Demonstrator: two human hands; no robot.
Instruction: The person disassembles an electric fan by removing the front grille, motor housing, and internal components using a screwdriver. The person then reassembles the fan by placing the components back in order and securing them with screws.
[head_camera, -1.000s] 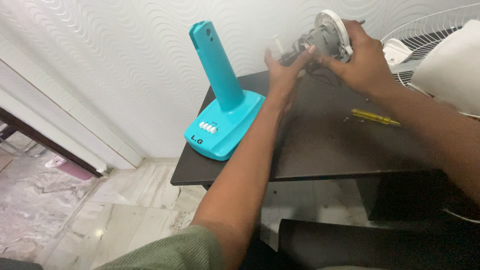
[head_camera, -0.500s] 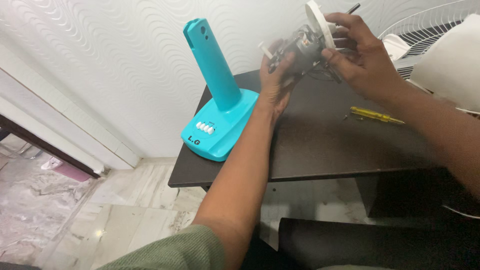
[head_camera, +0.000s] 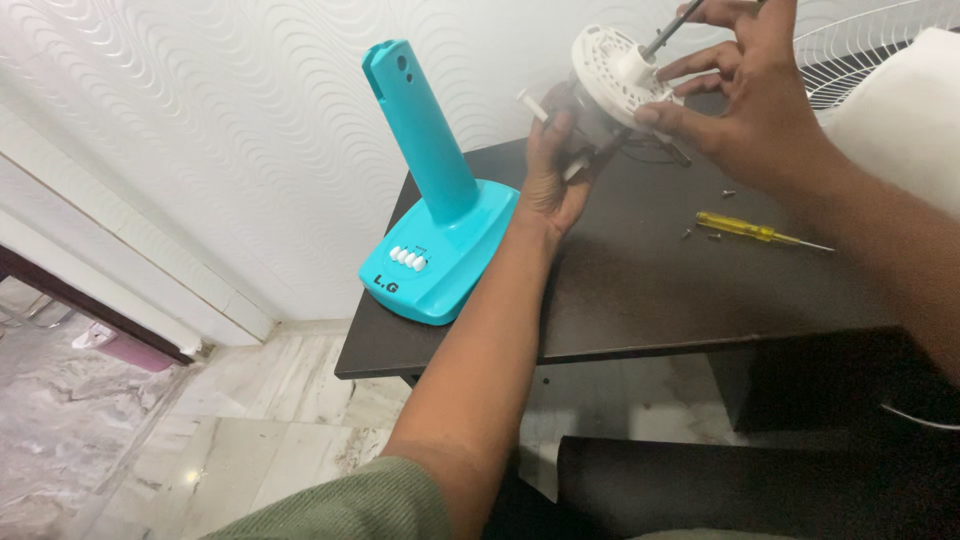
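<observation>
at the upper right of the frame, the left hand and right hand each close their grip on a fan motor above the dark desk, beside a turquoise fan base.

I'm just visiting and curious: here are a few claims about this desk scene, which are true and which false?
1. Both hands, left and right, hold the fan motor above the table. True.
2. The turquoise fan base lies flat on its side. False: it stands upright on the table's left part.
3. A yellow screwdriver lies on the table. True.
4. The screwdriver is in the right hand. False: it lies apart from both hands.
5. Small screws lie near the screwdriver. True.
</observation>
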